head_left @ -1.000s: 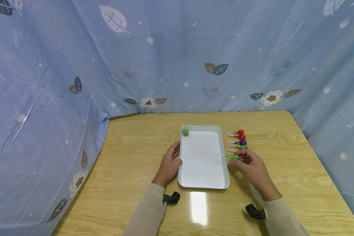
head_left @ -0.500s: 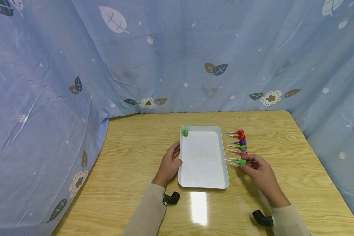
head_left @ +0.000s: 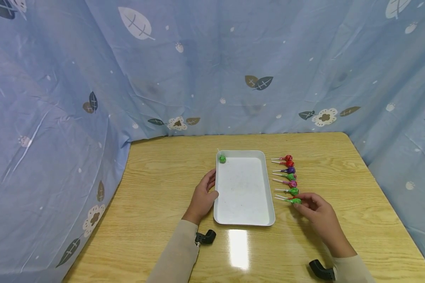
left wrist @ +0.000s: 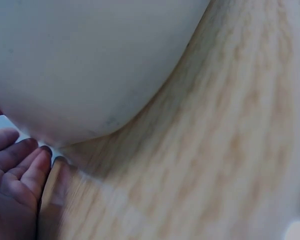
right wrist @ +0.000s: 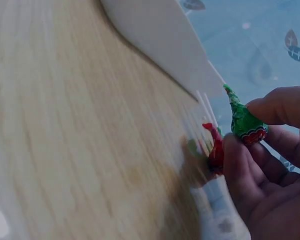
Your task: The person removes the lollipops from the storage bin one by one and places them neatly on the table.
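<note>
A green-wrapped lollipop (right wrist: 247, 121) is pinched between the thumb and fingers of my right hand (head_left: 316, 210), its white stick pointing left. Right below it in the right wrist view is a red lollipop (right wrist: 216, 152); the held one largely overlaps it in the head view. My left hand (head_left: 202, 196) rests at the left side of a shallow white tray (head_left: 244, 221), fingers along the outer wall and thumb at the rim. In the tray's far left corner another green lollipop (head_left: 222, 158) leans, stick over the rim.
Right of the tray, several lollipops lie in a column with sticks to the left: two red ones (head_left: 289, 163), a purple one (head_left: 291, 170), a pink one (head_left: 292, 184) and green ones (head_left: 294, 191). A blue patterned curtain (head_left: 205, 78) hangs behind the wooden table (head_left: 163, 177).
My right hand has moved right and toward me with the green lollipop, away from the tray's edge to the near end of the column. The left hand and tray have stayed put.
</note>
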Available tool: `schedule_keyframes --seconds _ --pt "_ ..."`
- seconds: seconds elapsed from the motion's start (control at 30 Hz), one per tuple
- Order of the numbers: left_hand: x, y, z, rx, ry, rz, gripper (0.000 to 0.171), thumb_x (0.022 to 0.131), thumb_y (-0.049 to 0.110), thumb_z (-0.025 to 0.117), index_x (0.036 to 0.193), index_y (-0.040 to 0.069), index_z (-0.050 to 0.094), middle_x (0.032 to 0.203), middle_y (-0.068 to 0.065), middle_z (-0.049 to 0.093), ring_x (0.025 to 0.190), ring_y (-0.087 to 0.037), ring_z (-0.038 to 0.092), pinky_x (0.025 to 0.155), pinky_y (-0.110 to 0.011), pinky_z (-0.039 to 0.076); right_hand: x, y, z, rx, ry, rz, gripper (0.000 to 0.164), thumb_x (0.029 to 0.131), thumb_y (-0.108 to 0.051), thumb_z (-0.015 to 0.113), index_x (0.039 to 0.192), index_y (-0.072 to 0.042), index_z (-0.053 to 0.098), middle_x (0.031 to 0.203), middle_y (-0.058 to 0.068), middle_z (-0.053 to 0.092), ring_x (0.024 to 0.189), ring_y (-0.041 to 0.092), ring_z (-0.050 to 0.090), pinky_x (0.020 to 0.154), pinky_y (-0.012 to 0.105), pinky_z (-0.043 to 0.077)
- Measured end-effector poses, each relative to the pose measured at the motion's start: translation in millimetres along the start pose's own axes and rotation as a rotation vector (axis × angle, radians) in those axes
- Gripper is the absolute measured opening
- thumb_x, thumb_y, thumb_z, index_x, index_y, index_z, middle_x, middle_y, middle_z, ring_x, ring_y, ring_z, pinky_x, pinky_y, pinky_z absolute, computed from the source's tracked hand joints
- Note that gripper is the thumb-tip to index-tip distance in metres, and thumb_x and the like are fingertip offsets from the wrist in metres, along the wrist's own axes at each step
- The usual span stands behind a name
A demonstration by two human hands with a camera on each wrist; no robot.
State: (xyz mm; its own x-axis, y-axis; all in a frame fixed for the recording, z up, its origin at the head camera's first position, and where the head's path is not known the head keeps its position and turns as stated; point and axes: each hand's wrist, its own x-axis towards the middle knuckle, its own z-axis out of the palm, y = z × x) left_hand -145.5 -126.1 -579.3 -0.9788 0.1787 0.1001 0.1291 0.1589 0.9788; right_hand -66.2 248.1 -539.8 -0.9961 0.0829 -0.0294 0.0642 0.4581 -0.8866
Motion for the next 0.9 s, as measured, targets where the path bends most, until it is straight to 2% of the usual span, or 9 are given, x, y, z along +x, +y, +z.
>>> schedule_keyframes --seconds 0.23,0.57,0.9 --pt "-0.9 0.3 0.2 0.002 0.004 -0.015 0.082 0.089 -0.007 0.053 0.169 0.006 0.038 0.163 -0.010 0.050 0.143 -0.021 0.053 0.118 -0.035 0.044 -4 7 -1 -0.020 -0.020 0.004 0.034 0.105 -0.015 0.075 0.133 0.004 0.068 0.109 0.014 0.071 0.088 0.015 0.064 0.067 0.027 0.057" --pt "0.1 0.2 0.5 0.004 0.005 -0.006 0.082 0.089 -0.007 0.054 0.169 0.005 0.038 0.163 -0.010 0.050 0.143 -0.020 0.053 0.118 -0.035 0.044 -8 13 1 -0.076 -0.011 0.009 0.033 0.103 -0.013 0.076 0.130 0.004 0.068 0.117 0.016 0.068 0.091 0.014 0.063 0.068 0.024 0.054" --pt "0.6 -0.1 0.0 -0.006 -0.002 0.002 0.082 0.089 -0.008 0.053 0.168 0.005 0.038 0.162 -0.010 0.050 0.143 -0.020 0.053 0.118 -0.034 0.043 -9 16 3 -0.084 0.008 -0.008 0.032 0.101 -0.004 0.076 0.129 0.008 0.066 0.113 0.019 0.065 0.085 0.013 0.062 0.063 0.025 0.053"
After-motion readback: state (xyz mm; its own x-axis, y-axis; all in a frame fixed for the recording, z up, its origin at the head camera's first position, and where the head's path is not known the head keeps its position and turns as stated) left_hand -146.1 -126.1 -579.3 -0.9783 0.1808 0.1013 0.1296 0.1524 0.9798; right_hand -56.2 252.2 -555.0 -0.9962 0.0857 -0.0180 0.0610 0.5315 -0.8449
